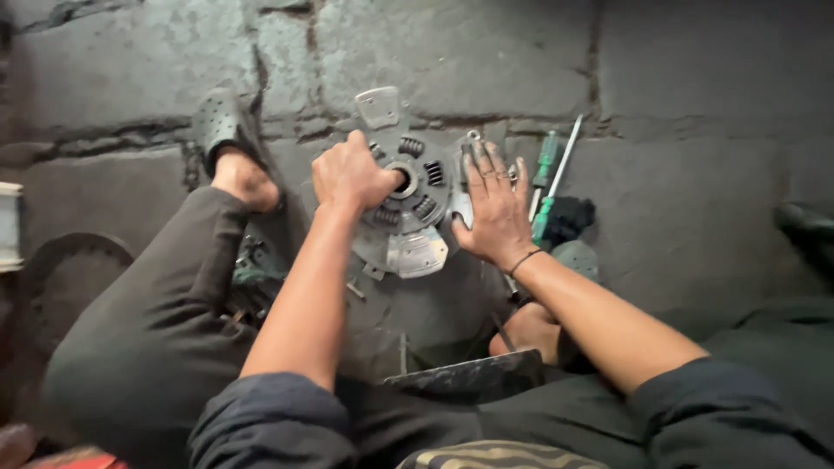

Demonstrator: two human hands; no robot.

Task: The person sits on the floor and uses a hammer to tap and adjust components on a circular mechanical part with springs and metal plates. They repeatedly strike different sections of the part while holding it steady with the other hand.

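Gripping: left hand [349, 174] fisted on clutch disc [407, 195] hub.
Right hand [495, 204]: fingers spread flat, pressing disc's three o'clock rim.
Disc: flat on stone floor [678, 78].
Screwdrivers [549, 178]: three o'clock, just beside.

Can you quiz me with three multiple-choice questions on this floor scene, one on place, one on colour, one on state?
1. Where do the screwdrivers lie? A left of the left foot B right of the right hand C on the lap
2. What colour are their handles? A green B red C yellow
3. How is the left hand on the clutch disc? A flat, fingers spread B closed in a fist at the hub C lifted off

Answers: 1 B, they lie just past the spread fingers. 2 A, both handles are green. 3 B, knuckles curled at the centre.
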